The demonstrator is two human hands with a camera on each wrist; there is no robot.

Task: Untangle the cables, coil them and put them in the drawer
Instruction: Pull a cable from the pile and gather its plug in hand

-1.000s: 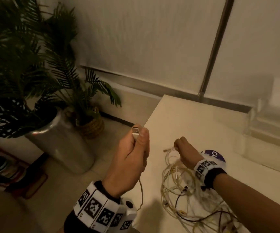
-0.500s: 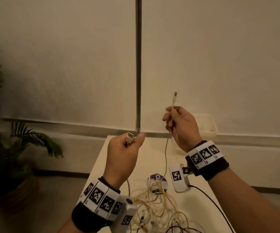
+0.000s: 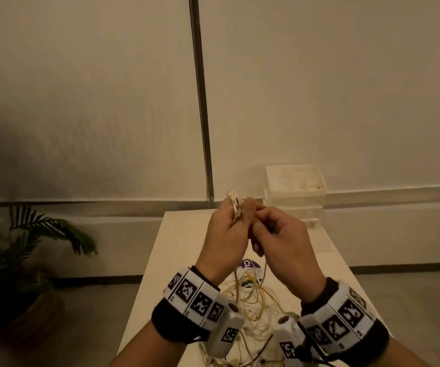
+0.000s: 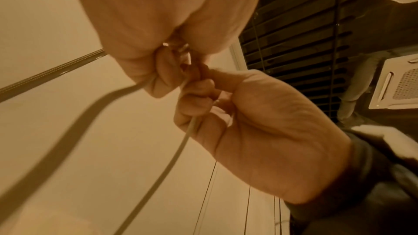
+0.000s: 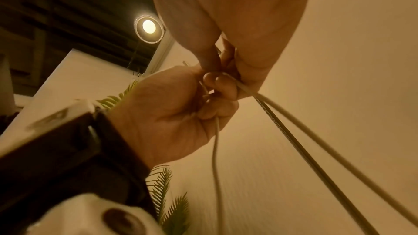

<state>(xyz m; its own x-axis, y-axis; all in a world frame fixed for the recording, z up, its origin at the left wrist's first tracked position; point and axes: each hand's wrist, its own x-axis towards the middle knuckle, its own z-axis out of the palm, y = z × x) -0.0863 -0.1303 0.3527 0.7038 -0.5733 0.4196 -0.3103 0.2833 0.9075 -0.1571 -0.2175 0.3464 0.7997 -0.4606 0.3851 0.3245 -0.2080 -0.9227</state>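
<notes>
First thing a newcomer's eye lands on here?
The two hands raised together mid-frame over the table: the left hand pinches white plugs at its fingertips, and the right hand grips the same pale cable right beside it. Below the wrists lies a tangle of cables on the table. A clear drawer unit stands at the far end, by the wall.

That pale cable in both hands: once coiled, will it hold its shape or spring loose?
Probably floppy: the cable hangs limp from the hands to the tangle. Likely light, since the left hand and right hand pinch it easily. Coils may slump.
</notes>
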